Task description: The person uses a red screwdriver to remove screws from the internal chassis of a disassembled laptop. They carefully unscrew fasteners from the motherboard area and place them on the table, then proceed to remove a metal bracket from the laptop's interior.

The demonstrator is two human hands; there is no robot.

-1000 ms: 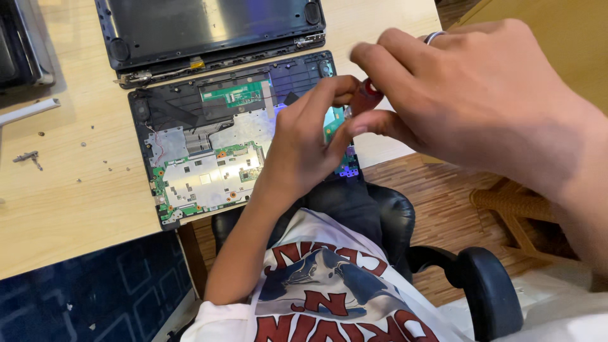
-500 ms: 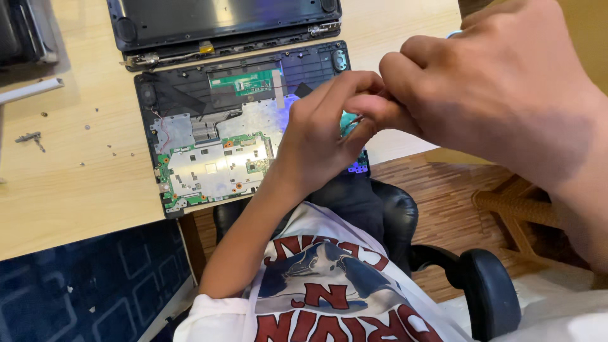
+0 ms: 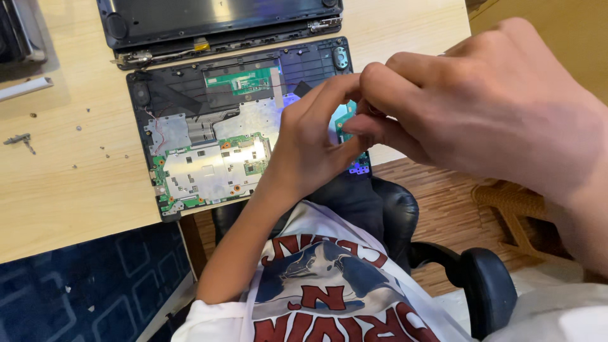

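My left hand point(image 3: 310, 142) and my right hand point(image 3: 487, 107) meet in the air above the right side of an opened laptop base point(image 3: 209, 158), whose silver shielding and green circuit boards lie bare. The fingertips of both hands pinch together at one spot. What sits between them is hidden now; earlier frames show a small dark red piece there. My right hand is close to the camera and covers the laptop's right edge. A black laptop cover point(image 3: 221, 19) lies just beyond the base on the wooden table point(image 3: 63, 190).
Loose screws point(image 3: 76, 128), a small metal bracket point(image 3: 19, 139) and a white strip point(image 3: 25, 88) lie on the table's left. A black office chair point(image 3: 475, 278) is under me. A dark blue patterned rug point(image 3: 76, 285) and wood floor point(image 3: 443, 202) are below.
The view has tilted down and the hands have come nearer the camera. The small red piece seen between the fingers a second ago is now covered by them.
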